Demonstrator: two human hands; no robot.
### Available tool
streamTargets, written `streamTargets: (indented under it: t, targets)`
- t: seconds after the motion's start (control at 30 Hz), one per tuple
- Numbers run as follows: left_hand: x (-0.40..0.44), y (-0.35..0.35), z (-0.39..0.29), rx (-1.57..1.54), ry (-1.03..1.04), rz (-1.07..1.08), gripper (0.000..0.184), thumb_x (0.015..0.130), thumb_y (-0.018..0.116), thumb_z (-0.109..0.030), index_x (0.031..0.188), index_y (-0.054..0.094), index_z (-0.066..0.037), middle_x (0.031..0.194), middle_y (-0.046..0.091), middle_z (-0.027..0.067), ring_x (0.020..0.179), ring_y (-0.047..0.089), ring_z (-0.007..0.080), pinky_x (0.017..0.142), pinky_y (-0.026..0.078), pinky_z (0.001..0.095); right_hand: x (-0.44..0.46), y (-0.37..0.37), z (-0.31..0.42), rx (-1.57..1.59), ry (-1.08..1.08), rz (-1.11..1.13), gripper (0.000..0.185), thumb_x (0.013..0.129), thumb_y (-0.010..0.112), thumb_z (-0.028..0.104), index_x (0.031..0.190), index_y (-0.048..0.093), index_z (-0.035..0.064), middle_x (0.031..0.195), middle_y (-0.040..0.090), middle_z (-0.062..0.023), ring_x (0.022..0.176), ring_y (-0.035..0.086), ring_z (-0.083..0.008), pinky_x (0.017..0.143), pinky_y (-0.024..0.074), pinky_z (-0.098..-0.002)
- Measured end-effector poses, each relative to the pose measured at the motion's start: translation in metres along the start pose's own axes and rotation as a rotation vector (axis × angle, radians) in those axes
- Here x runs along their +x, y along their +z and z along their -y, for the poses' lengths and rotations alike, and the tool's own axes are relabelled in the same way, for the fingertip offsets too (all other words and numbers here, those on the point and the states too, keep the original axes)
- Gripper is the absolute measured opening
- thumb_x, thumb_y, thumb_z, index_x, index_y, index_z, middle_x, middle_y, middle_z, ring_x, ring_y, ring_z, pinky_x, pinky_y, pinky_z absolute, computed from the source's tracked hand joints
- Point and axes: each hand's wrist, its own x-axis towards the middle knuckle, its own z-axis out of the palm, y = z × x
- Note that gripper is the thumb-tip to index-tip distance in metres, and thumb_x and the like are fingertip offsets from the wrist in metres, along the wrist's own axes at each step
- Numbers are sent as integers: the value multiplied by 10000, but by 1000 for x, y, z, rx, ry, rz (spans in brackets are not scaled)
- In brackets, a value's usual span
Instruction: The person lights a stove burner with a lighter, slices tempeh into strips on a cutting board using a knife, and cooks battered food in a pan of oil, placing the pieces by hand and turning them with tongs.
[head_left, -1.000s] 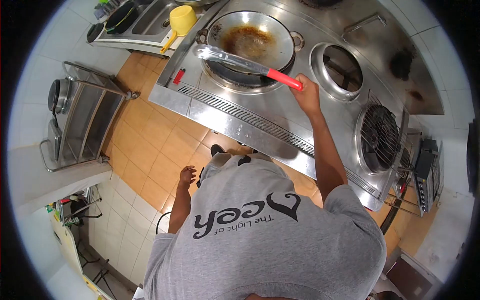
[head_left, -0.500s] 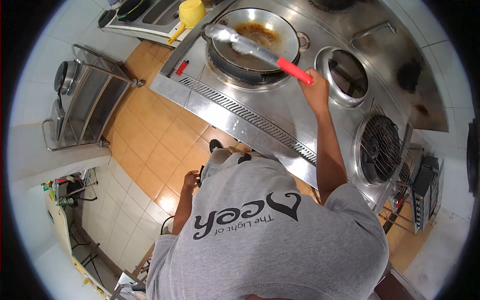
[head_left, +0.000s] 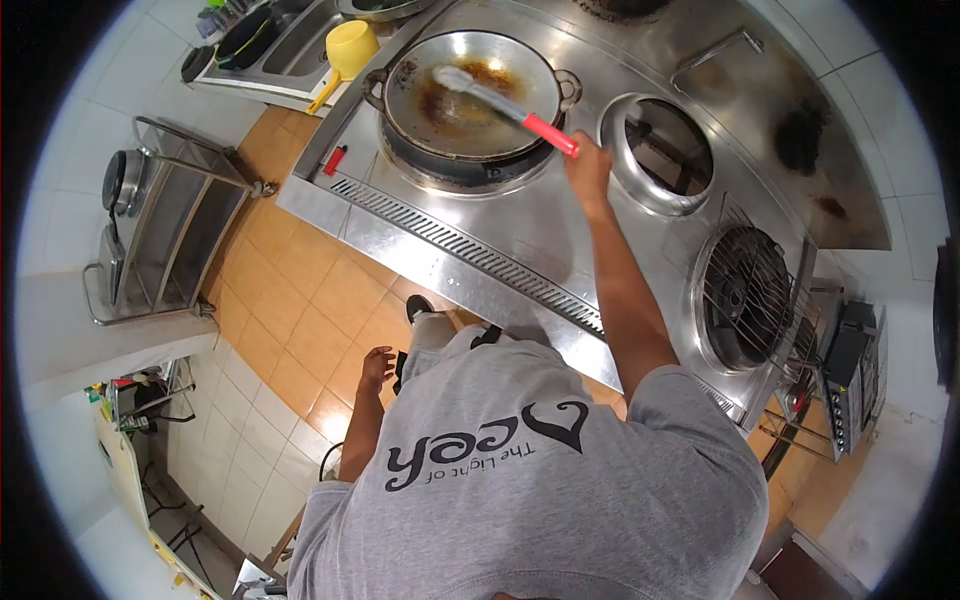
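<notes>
My right hand is closed around the red handle of a long utensil. Its shaft is greyish and its pale end is over the middle of a wok; blur hides its exact kind, and I cannot tell whether it touches the metal. Brown, oily-looking residue coats the bottom of the wok, which has two loop handles and sits on a stove burner. Down at my left side, my left hand hangs above the tiled floor, fingers apart and holding nothing.
Right of the wok is an uncovered burner ring, then another burner under a wire grate. A small red object lies on the steel stove top. A yellow dipper stands beside the sink. A metal rack is at left.
The utensil's end has moved from near the wok's left handle to over its middle. My right hand has shifted a little left relative to the stove. My left hand's fingers are more spread.
</notes>
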Motion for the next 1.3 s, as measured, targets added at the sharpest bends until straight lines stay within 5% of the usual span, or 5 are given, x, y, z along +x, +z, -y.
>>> streamTargets:
  t: [0.6, 0.8, 1.1, 1.3]
  targets:
    - [12, 10, 18, -5, -7, 53, 271, 881, 472, -115, 1133, 566, -142, 971, 629, 27, 757, 573, 146, 650, 440, 330, -2, -19, 22, 57, 25, 65, 48, 775, 653, 60, 811, 628, 79, 730, 645, -191, 745, 644, -400, 654, 492, -473]
    - [33, -12, 11, -6, 87, 58, 281, 881, 441, -124, 1134, 562, -138, 942, 634, 16, 684, 557, 128, 610, 408, 321, 13, -30, 22, -50, 104, -74, 53, 777, 656, 72, 823, 641, 92, 736, 649, -189, 752, 649, -395, 666, 496, -473]
    - [90, -38, 10, -59, 118, 128, 268, 895, 446, -141, 1117, 595, -142, 995, 632, 27, 741, 581, 166, 619, 440, 347, 2, -30, 35, -54, 28, -49, 89, 769, 683, 87, 845, 638, 97, 748, 654, -176, 763, 643, -402, 658, 491, -475]
    - [87, -56, -5, 4, 142, 78, 266, 899, 442, -175, 1117, 594, -170, 1005, 629, 13, 767, 577, 160, 669, 456, 364, 31, -87, 32, -326, -202, -39, 58, 797, 647, 82, 846, 617, 83, 788, 649, -178, 771, 631, -401, 635, 476, -488]
